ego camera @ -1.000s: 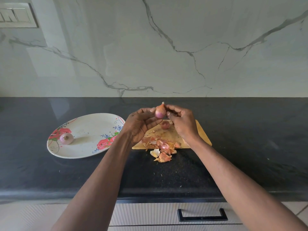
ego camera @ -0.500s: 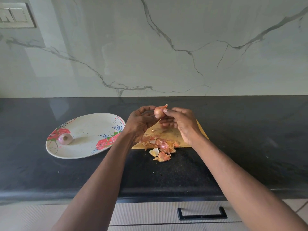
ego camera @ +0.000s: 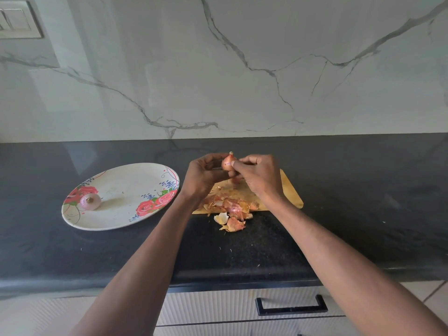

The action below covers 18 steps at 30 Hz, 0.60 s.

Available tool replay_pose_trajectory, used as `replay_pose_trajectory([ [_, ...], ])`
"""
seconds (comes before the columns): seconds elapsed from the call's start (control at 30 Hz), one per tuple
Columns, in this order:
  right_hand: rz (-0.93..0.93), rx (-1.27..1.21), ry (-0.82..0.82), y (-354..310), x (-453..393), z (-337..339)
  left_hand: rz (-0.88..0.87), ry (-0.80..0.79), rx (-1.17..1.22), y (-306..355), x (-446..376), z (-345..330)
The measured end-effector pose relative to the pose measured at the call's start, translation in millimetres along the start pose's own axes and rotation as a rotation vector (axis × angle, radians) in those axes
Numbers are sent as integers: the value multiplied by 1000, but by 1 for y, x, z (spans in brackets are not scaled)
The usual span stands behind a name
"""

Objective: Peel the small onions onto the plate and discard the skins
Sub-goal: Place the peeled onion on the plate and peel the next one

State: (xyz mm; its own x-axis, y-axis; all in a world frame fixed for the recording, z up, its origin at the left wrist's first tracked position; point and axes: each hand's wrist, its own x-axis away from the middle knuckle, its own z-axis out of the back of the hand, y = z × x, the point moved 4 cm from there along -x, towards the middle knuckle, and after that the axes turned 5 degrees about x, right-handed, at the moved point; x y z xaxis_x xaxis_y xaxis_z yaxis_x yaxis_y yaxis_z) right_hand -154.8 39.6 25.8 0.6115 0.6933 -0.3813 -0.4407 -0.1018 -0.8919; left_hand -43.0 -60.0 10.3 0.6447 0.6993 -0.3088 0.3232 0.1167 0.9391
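Floral plate (ego camera: 126, 214): one peeled onion (ego camera: 90, 201) | both hands (ego camera: 232, 170) pinch unpeeled onion (ego camera: 228, 163)

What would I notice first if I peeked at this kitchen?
Two hands meet above the wooden cutting board: the left hand and right hand both pinch a small unpeeled onion. Below them lies a pile of onion skins, spilling onto the black countertop. To the left, a rose-patterned plate holds one peeled onion.
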Motion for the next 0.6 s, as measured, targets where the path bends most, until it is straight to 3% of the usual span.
replay_pose_trajectory([
  [0.6,-39,-75,-27,4,-2,2,-39,-13,-69,-2,-1,4],
])
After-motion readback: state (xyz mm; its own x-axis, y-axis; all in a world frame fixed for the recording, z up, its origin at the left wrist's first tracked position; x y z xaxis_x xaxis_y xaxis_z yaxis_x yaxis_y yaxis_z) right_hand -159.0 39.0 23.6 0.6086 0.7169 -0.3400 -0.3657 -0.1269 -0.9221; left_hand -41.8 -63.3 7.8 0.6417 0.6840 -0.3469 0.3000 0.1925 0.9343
